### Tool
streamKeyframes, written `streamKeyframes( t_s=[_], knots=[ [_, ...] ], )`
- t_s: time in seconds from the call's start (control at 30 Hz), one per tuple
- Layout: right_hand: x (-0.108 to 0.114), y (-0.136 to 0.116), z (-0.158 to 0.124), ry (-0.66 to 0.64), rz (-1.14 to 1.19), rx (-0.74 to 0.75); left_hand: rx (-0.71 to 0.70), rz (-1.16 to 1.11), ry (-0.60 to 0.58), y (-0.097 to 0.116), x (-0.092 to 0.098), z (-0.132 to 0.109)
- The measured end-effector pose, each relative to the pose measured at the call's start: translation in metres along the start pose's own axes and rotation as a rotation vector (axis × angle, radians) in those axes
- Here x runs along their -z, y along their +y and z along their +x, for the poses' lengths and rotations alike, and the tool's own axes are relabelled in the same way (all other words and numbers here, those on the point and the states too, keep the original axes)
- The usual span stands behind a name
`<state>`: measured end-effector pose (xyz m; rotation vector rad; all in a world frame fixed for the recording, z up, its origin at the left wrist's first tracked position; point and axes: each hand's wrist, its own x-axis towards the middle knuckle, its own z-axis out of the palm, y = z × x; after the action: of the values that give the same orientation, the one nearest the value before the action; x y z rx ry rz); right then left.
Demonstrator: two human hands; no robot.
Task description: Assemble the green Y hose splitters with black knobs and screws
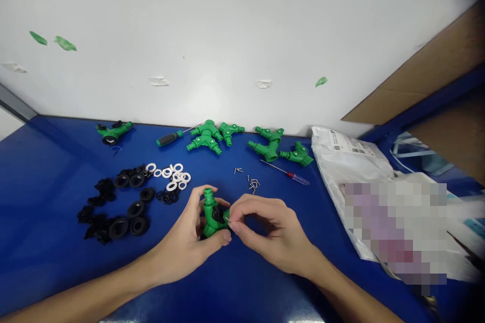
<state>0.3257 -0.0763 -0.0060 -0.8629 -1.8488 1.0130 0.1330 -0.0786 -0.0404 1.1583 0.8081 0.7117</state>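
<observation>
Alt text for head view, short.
Left hand holds a green connector; right hand pinches a thin metal piece at it, above a blue table. On it lie black parts, white rings, screws, two screwdrivers and more green connectors.

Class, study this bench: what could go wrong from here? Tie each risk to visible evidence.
The right hand pinches a thin, silvery metal piece, which might slip and drop. Loose, small silvery metal screws lie just beyond that hand; a careless sweep could scatter them. The left hand grips the green plastic branched connector, which might twist under pressure.
</observation>
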Motion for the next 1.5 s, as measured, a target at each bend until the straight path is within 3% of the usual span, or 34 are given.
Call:
streamKeyframes(
  t_s=[0.4, 0.57, 1.07, 1.3, 1.5],
  knots=[
    [-0.001, 0.003, 0.0, -0.02, -0.05, -0.142, -0.05, 0.066, 0.003, -0.001, -0.002, -0.002],
    [-0.001, 0.003, 0.003, 0.02, 0.019, -0.179, 0.001, -0.097, -0.048, 0.001, -0.004, -0.005],
    [-0.002, 0.005, 0.001, 0.081, -0.225, 0.126, -0.016, -0.177, 0.08, 0.002, -0.007, 0.0],
    [0.01, 0.005, 0.002, 0.172, -0.24, 0.006, -0.005, -0.169, 0.111, 0.001, -0.008, 0.001],
    [0.008, 0.005, 0.003, 0.113, -0.141, -0.003, -0.014, -0.16, 0.131, -0.001, -0.009, 0.0]
  ],
)
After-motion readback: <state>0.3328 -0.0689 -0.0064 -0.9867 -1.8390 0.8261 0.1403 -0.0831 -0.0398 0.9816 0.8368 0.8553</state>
